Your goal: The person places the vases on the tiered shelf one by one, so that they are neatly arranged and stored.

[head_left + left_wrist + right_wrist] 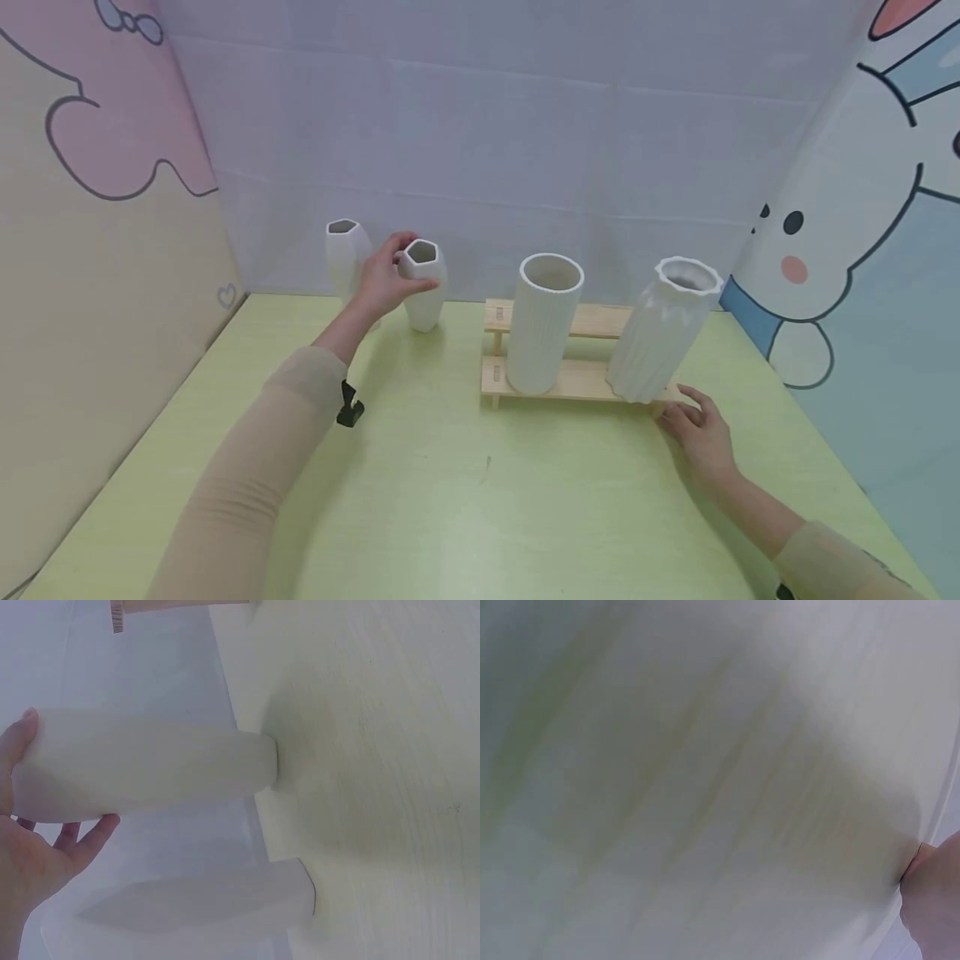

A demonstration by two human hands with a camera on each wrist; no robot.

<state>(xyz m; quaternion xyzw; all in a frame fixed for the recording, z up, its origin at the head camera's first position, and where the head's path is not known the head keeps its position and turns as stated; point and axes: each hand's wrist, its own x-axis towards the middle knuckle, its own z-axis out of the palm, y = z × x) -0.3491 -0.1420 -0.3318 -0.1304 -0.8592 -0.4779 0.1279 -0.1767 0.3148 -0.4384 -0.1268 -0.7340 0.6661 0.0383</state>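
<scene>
My left hand (387, 279) grips a white faceted vase (425, 292) round its upper part, thumb on the near side and fingers behind. In the left wrist view the vase (150, 765) narrows to its base, close to the tabletop; whether it touches is unclear. A second, taller faceted vase (347, 258) stands just left of it, partly behind my hand. On the low two-step wooden rack (585, 379) are a ribbed cylinder vase (546, 325), upright, and a wavy-rimmed fluted vase (660, 333), which looks tilted right. My right hand (701, 437) holds the rack's right front end.
The pale yellow-green table (450, 500) meets a whitish back sheet (495, 150). Cartoon-printed panels stand on the left (112, 250) and right (885, 350). Mostly a blurred pale surface (705, 787) fills the right wrist view.
</scene>
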